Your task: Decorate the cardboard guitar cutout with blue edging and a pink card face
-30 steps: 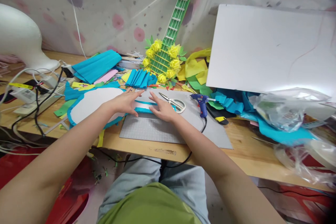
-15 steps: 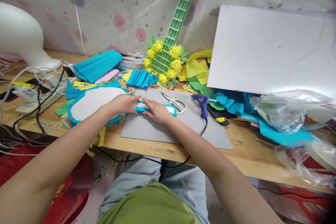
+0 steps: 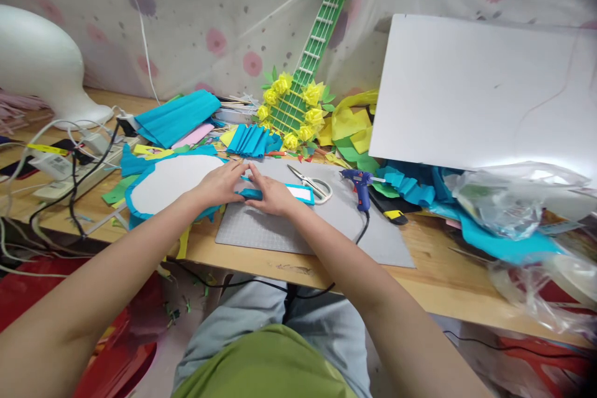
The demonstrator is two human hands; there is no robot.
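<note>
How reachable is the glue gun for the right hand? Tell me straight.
Probably yes: only the end of the strip and the scissors lie low between the right hand and the glue gun.

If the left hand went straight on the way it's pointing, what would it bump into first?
Most likely the right hand: it lies just ahead of the left hand, at the blue-edged white strip. Their fingers look very close, but this single view can't settle whether they already touch.
</note>
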